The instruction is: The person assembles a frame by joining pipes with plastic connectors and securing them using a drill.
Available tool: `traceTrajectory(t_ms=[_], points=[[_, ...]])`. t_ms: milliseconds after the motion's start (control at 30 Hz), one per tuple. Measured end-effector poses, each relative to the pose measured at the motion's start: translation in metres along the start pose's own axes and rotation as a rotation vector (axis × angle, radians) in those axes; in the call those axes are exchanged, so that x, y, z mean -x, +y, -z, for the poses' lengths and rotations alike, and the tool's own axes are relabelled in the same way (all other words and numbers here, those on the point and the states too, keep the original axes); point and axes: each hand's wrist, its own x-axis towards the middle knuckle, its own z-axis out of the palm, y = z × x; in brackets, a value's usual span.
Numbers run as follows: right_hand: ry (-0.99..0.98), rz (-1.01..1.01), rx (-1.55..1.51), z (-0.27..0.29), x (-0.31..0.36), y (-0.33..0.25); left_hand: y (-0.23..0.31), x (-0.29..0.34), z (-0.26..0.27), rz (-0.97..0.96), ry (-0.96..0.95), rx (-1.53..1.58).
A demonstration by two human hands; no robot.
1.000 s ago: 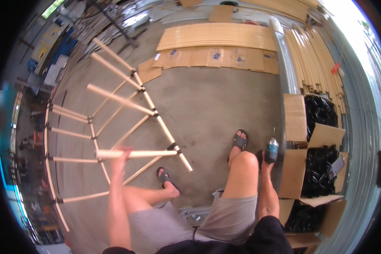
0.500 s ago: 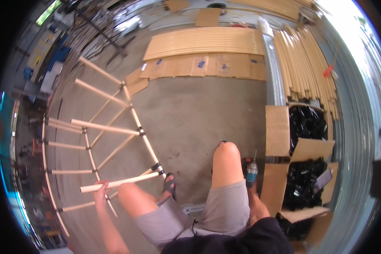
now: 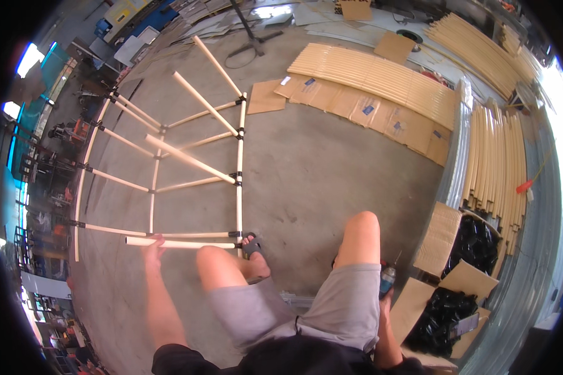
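My left hand [image 3: 152, 249] is closed around a cream-coloured pipe [image 3: 194, 244] near its free end. That pipe's other end meets a black joint [image 3: 238, 245] at the near corner of a frame of cream pipes [image 3: 239, 209]. The frame lies on the floor at the left, with several black joints along its rails and several pipes sticking up from it. Low beside my right knee, my right hand [image 3: 386, 301] grips a cordless drill [image 3: 388, 279] with its bit pointing away from me. My leg partly hides that hand.
Open cardboard boxes [image 3: 436, 240] of black joints [image 3: 433, 319] stand at my right, a phone [image 3: 466, 325] lying on one. Pipe stacks [image 3: 491, 162] and long metal profiles [image 3: 450, 169] lie beyond. More pipes [image 3: 375, 78] rest on cardboard [image 3: 363, 112] ahead. A metal stand [image 3: 254, 45] rises at far left.
My view has turned to the left, so the frame, boxes and pipe stacks appear further right and rotated. Both hands keep their holds on the pipe and the drill.
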Motion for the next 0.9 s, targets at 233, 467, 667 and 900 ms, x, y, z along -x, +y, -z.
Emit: traceTrajectory(t_ms=[233,467,667,900], points=[[0.041,0.063,0.388,-0.015,-0.045,-0.045,-0.003,0.031,-0.013,-0.026,0.065,0.001],[0.139,0.037,0.656,-0.022,-0.126,-0.129,-0.015,0.026,-0.023,-0.111,-0.059,0.048],[0.007,0.017,0.42,-0.102,-0.161,-0.242,-0.055,0.002,-0.004,0.001,0.012,0.05],[0.102,-0.029,0.623,-0.138,-0.197,-0.241,-0.019,-0.077,-0.112,0.027,-0.096,-0.104]])
